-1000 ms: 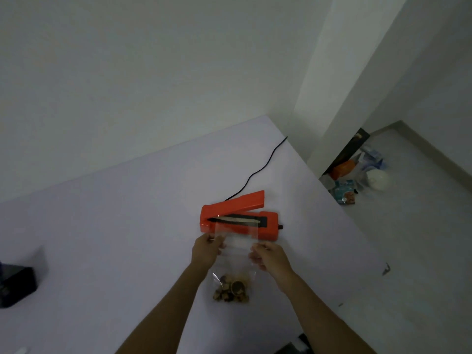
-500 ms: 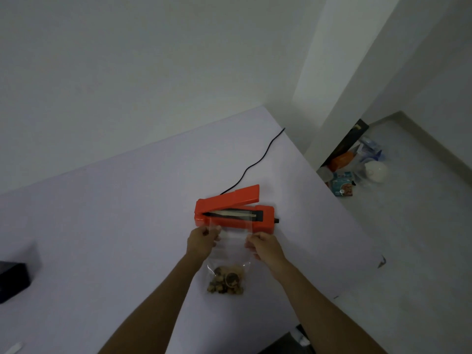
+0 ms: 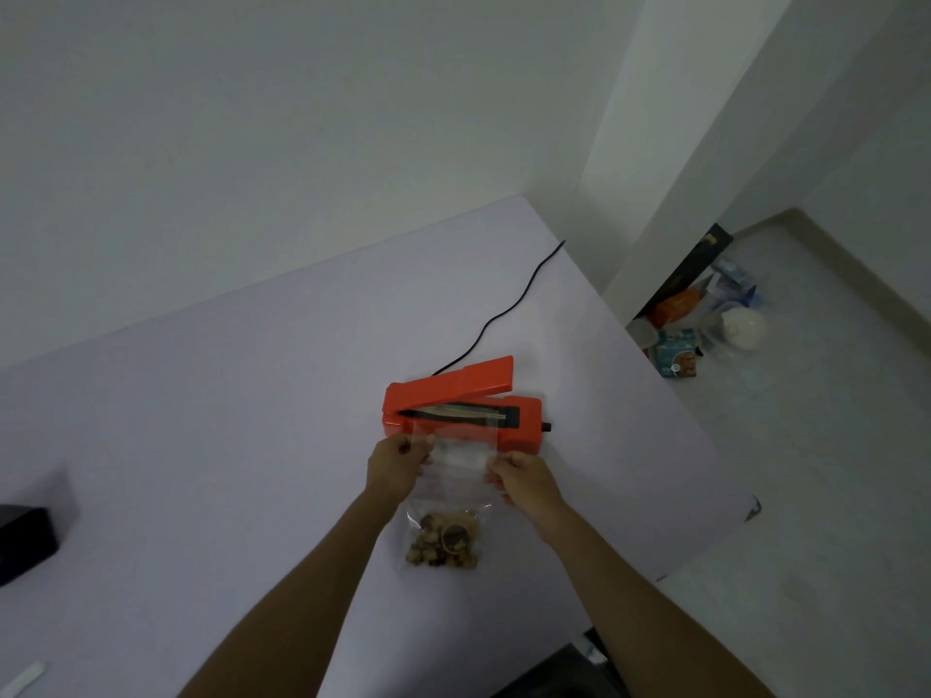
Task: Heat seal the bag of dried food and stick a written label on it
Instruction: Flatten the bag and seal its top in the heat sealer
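A clear plastic bag (image 3: 456, 471) lies on the pale table with brown dried food (image 3: 444, 544) bunched at its near end. My left hand (image 3: 395, 466) pinches the bag's top left corner and my right hand (image 3: 524, 478) pinches the top right corner. The bag's open top edge rests against the front of an orange heat sealer (image 3: 461, 408), whose lid arm is raised at an angle over the dark sealing strip. A black cord (image 3: 504, 314) runs from the sealer toward the wall.
A black box (image 3: 22, 541) sits at the table's left edge. A white strip (image 3: 25, 677) lies near the front left corner. The table's right edge drops to a floor with packets, an orange bag and a white round object (image 3: 745, 330).
Both hands have shifted the bag's top edge a little closer to the sealer's open jaw. The sealer itself has not moved.
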`<control>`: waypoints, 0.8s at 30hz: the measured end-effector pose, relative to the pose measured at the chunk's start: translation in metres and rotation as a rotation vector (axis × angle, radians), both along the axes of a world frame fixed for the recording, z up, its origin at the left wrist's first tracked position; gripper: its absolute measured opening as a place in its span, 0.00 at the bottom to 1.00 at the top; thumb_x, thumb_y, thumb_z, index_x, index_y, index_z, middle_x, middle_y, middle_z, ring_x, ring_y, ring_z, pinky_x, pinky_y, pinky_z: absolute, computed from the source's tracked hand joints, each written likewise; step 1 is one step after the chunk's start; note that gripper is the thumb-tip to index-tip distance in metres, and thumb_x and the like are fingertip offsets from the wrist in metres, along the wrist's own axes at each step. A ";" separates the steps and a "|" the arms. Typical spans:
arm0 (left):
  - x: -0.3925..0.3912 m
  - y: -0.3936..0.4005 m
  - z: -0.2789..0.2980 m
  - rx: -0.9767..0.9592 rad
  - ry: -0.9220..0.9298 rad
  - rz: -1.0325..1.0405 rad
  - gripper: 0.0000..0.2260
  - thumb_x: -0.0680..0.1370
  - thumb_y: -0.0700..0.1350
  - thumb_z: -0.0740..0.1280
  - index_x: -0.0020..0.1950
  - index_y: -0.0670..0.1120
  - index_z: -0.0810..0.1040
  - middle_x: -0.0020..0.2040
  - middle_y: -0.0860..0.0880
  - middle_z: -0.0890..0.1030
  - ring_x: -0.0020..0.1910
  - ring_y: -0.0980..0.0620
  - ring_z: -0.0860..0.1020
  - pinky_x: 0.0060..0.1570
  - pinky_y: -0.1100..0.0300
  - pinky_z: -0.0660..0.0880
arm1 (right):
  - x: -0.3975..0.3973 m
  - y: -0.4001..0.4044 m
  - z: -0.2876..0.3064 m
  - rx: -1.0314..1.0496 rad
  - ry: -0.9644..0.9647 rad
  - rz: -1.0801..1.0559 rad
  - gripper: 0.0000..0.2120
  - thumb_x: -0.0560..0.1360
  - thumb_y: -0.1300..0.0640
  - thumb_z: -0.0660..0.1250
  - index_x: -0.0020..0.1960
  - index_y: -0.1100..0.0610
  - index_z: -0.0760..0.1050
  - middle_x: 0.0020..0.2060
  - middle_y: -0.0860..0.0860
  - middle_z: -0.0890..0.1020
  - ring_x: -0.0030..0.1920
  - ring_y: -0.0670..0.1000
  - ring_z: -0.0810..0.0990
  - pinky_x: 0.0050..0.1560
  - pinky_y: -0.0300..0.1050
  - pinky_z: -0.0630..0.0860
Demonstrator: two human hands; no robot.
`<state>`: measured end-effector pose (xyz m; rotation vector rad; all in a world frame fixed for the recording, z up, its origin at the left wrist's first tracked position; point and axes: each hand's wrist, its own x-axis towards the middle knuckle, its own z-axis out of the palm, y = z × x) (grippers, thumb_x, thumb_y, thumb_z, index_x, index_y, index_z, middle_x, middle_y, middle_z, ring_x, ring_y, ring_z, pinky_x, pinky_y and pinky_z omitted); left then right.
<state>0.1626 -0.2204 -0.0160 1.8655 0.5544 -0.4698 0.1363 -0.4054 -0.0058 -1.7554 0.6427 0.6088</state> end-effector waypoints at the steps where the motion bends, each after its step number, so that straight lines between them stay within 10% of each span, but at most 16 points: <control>1: 0.001 0.000 0.000 0.004 0.001 0.000 0.13 0.77 0.51 0.67 0.40 0.41 0.79 0.37 0.46 0.81 0.37 0.48 0.78 0.41 0.58 0.74 | 0.000 0.000 -0.001 -0.002 0.004 -0.002 0.09 0.75 0.55 0.65 0.37 0.53 0.80 0.43 0.55 0.85 0.47 0.54 0.82 0.55 0.54 0.77; 7: 0.003 0.000 -0.001 0.015 0.000 -0.002 0.14 0.76 0.52 0.68 0.41 0.41 0.80 0.39 0.43 0.83 0.41 0.45 0.80 0.47 0.52 0.77 | -0.001 0.001 0.006 -0.119 -0.047 0.002 0.14 0.76 0.46 0.63 0.40 0.55 0.79 0.39 0.51 0.84 0.42 0.52 0.81 0.43 0.46 0.76; 12: 0.002 -0.002 0.001 0.021 -0.016 -0.024 0.17 0.75 0.54 0.69 0.43 0.39 0.80 0.39 0.43 0.83 0.39 0.46 0.80 0.45 0.55 0.77 | 0.007 0.004 0.049 -0.580 -0.523 -0.197 0.15 0.79 0.45 0.61 0.45 0.57 0.75 0.42 0.49 0.75 0.36 0.43 0.74 0.31 0.30 0.66; 24: 0.006 -0.001 0.003 0.047 -0.012 -0.040 0.19 0.76 0.54 0.68 0.43 0.36 0.80 0.41 0.41 0.84 0.43 0.42 0.82 0.49 0.50 0.78 | 0.040 0.001 0.089 -0.370 -0.749 -0.088 0.10 0.77 0.50 0.66 0.54 0.53 0.78 0.44 0.49 0.76 0.43 0.45 0.75 0.36 0.29 0.72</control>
